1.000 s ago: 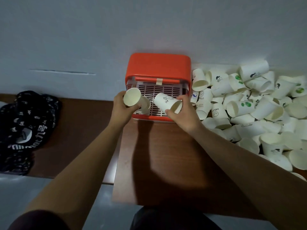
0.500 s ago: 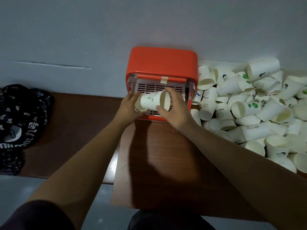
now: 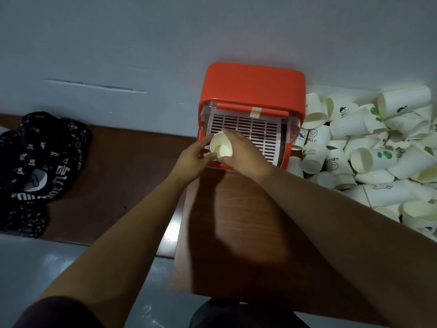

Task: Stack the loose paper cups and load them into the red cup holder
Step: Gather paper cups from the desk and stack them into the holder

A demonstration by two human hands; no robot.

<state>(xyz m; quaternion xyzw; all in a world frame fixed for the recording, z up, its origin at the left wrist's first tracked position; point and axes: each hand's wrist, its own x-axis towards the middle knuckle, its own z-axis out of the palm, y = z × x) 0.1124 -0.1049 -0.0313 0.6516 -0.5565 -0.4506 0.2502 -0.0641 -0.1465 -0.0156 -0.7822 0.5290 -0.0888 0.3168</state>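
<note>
Brown table [image 3: 236,233], grey wall [image 3: 165,31] (cups [image 3: 378,143] heaped right); left hand [image 3: 192,159], right hand [image 3: 246,155] grip one cup [image 3: 221,147].

Boxy red plastic cup holder [image 3: 253,86] stands at the wooden table's [image 3: 236,233] far edge. One white paper cup [image 3: 221,147], mouth toward the camera, is at its front-left corner, with loose printed paper cups [image 3: 378,147] heaped along the right edge.

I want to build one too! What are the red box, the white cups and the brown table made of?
Red rounded cup holder: probably plastic, smooth and evenly coloured, with moulded round corners. White paper cups: thin matte paper by the look, with printed pictures. Brown table: wood or wood-look laminate, with fine grain lines and a slight sheen.
</note>
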